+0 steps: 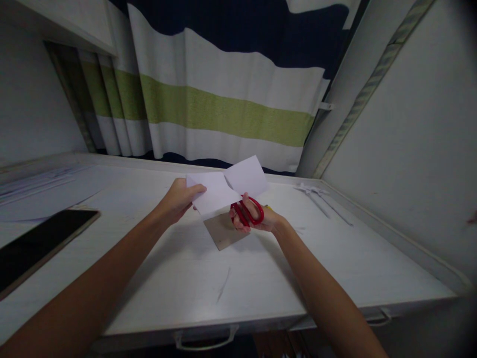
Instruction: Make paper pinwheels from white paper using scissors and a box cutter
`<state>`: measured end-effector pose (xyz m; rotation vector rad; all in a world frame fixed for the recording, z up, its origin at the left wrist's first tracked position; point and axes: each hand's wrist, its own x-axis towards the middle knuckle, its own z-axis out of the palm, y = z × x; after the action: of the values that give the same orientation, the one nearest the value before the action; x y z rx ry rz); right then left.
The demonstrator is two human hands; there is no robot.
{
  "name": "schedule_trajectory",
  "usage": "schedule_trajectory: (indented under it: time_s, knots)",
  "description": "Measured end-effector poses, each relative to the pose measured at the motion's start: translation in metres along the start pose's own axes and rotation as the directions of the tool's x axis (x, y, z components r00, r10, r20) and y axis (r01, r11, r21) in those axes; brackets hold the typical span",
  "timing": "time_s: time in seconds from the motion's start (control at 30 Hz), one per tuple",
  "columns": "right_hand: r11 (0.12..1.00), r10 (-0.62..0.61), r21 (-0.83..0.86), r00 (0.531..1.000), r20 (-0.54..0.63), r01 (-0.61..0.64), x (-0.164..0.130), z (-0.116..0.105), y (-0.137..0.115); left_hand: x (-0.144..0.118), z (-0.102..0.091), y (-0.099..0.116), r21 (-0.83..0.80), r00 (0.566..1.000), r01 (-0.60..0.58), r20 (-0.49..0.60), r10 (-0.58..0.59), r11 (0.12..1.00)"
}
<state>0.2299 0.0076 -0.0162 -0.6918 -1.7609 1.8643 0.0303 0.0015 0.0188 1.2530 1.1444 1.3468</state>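
I can read no text, label, brand or number anywhere, not even on the white paper point(223, 191).

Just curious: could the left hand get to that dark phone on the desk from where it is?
Probably yes: the phone lies on the left hand's own side, nothing between, but that hand grips the paper.

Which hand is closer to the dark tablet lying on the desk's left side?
Left. The left hand holds the white paper, on the dark tablet's side; the right hand, gripping red scissors, is farther away.
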Motion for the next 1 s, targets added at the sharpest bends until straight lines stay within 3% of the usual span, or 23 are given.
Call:
schedule_trajectory:
  time_s: [1.0]
  knots:
    - [0.999, -0.018, -0.029, 0.998, -0.065, 0.016, 0.0025, 0.0012, 0.0016, 0.0012, -0.0023, 0.0007, 0.103, 1.0, 0.01, 0.006, -0.011, 0.995]
